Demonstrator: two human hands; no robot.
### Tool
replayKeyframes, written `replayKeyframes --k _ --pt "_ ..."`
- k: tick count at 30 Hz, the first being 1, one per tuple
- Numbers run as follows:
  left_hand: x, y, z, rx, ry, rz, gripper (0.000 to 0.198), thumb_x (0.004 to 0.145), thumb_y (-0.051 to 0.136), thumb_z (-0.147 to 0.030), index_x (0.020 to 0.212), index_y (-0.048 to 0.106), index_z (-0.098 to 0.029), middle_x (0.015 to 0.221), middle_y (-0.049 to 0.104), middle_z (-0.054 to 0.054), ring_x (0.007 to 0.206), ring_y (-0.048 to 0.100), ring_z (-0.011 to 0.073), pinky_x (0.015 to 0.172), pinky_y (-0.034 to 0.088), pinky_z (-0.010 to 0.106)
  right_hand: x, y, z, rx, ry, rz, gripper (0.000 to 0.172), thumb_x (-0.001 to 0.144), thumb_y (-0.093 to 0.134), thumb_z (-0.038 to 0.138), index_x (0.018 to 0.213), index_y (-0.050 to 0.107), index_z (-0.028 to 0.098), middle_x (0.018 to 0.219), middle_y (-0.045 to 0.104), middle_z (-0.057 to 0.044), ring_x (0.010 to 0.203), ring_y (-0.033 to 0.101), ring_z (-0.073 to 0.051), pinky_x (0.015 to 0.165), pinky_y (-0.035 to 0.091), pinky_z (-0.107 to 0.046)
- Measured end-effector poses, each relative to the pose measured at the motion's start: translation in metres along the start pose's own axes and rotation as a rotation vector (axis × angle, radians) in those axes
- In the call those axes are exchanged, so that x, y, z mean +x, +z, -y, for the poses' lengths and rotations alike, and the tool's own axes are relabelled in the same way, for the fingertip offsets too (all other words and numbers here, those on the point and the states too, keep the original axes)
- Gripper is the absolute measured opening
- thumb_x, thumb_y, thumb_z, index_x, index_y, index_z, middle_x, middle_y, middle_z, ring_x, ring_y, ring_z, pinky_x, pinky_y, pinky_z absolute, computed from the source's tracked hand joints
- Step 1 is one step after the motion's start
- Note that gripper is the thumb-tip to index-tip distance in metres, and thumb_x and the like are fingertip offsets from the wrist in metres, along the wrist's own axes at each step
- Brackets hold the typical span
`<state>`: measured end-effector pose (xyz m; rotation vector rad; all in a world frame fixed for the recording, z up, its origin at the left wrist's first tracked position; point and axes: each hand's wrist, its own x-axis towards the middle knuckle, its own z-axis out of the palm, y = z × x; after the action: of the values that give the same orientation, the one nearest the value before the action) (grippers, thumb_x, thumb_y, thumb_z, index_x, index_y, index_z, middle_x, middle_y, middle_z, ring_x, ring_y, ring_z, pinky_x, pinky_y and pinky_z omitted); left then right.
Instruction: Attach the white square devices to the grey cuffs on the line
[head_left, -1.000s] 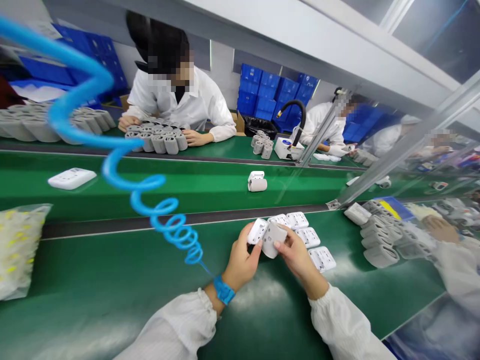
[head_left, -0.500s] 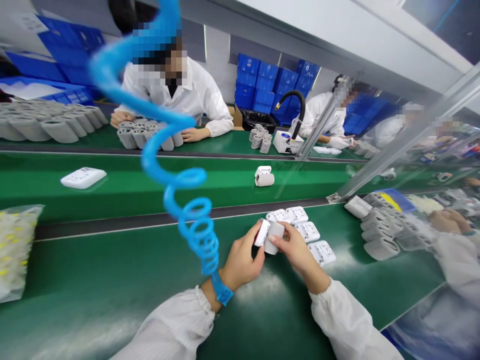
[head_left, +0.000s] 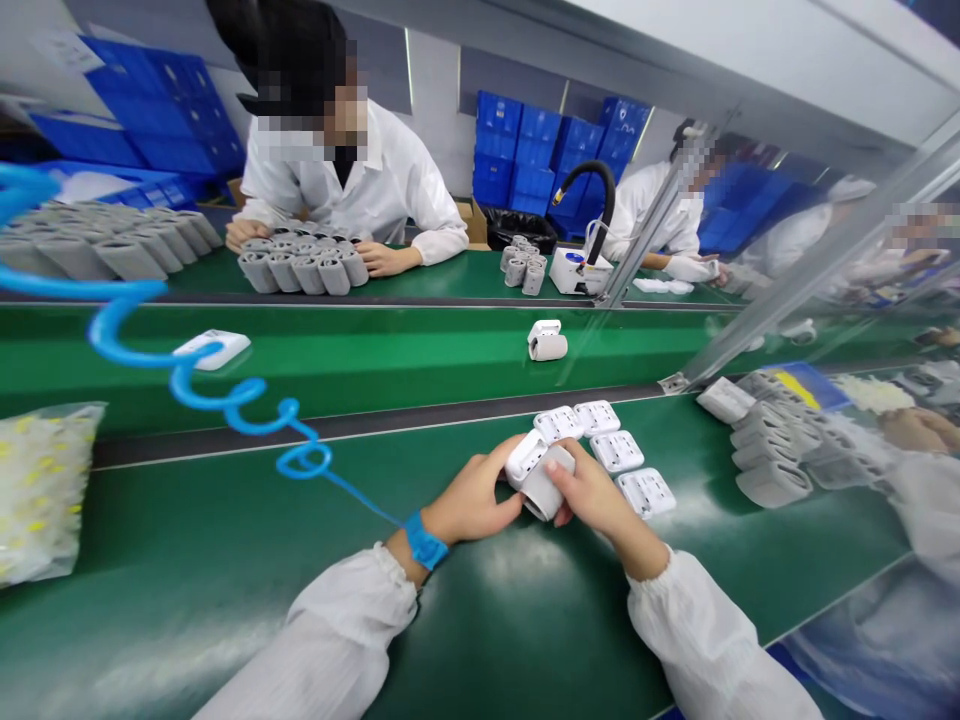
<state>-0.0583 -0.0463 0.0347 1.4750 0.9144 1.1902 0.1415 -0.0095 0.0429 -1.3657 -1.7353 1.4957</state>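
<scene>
My left hand (head_left: 478, 492) is closed on a white plastic cover (head_left: 526, 455) with small slots in its face. In my right hand (head_left: 596, 492) is a grey, fabric-like sleeve-shaped housing (head_left: 544, 490), its open end tilted down toward me. The cover and the housing meet between my hands; whether they are joined, I cannot tell. A blue wrist strap (head_left: 426, 541) circles my left wrist, tied to a blue coiled cord (head_left: 217, 385). Just beyond my right hand, several white slotted covers (head_left: 617, 451) lie on the green work surface (head_left: 300, 590).
A green conveyor belt (head_left: 390, 365) crosses ahead, carrying a grey housing with a white cover (head_left: 548, 347). At left lies a clear bag of small parts (head_left: 45, 500). Grey housings (head_left: 772, 470) stand at right beside a metal post (head_left: 780, 270). Co-workers sit opposite and at right.
The housing between my hands has turned, showing more of its open end, and the white cover has tilted. The coiled cord has swung left and stretched. Pieces on the belt have shifted right.
</scene>
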Motion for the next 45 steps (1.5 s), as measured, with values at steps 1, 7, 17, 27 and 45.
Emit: replayKeyframes --k 1,7,17,27,45 --pt "0.000 -0.001 0.000 0.017 0.004 0.021 0.073 0.070 0.067 -0.007 0.139 0.054 -0.026 0.126 0.068 0.006 0.106 0.068 0.0280 0.095 0.053 0.037 0.000 -0.001 -0.001 -0.022 0.005 0.014 0.051 0.086 0.056 0.069 0.107 0.050 0.023 0.057 0.065 0.001 0.037 0.060 -0.017 0.031 0.044 -0.023" --pt "-0.001 0.002 0.004 0.092 0.016 0.035 0.075 0.071 0.066 -0.007 0.142 0.051 -0.027 0.123 0.069 0.006 0.102 0.069 0.0277 0.091 0.055 0.038 0.000 -0.003 -0.005 -0.042 0.023 0.033 0.056 0.089 0.049 0.072 0.113 0.051 0.021 0.055 0.064 0.001 0.036 0.061 -0.017 0.031 0.043 -0.022" --pt "0.002 0.004 0.011 -0.102 -0.090 -0.142 0.057 0.064 0.079 -0.014 0.118 0.063 -0.021 0.113 0.070 0.010 0.101 0.068 0.0276 0.088 0.055 0.038 -0.013 -0.005 0.006 0.153 0.007 0.246 0.076 0.090 0.035 0.078 0.142 0.038 0.023 0.064 0.068 -0.001 0.049 0.067 -0.018 0.042 0.049 -0.023" --pt "-0.001 0.001 -0.003 -0.698 -0.396 0.002 0.066 0.051 0.089 -0.042 0.108 0.064 -0.017 0.097 0.069 0.013 0.078 0.068 0.0312 0.064 0.058 0.043 -0.018 -0.010 0.013 0.221 -0.182 0.173 0.044 0.087 0.067 0.048 0.122 0.065 0.022 0.077 0.065 -0.001 0.065 0.065 -0.015 0.051 0.052 -0.023" --pt "-0.001 -0.006 0.008 -0.541 -0.321 0.077 0.058 0.055 0.089 -0.035 0.107 0.068 -0.018 0.098 0.069 0.005 0.083 0.064 0.0186 0.073 0.049 0.025 -0.016 -0.015 0.008 0.111 -0.201 0.261 0.030 0.078 0.074 0.025 0.106 0.070 0.018 0.076 0.066 0.000 0.066 0.063 -0.013 0.060 0.051 -0.024"
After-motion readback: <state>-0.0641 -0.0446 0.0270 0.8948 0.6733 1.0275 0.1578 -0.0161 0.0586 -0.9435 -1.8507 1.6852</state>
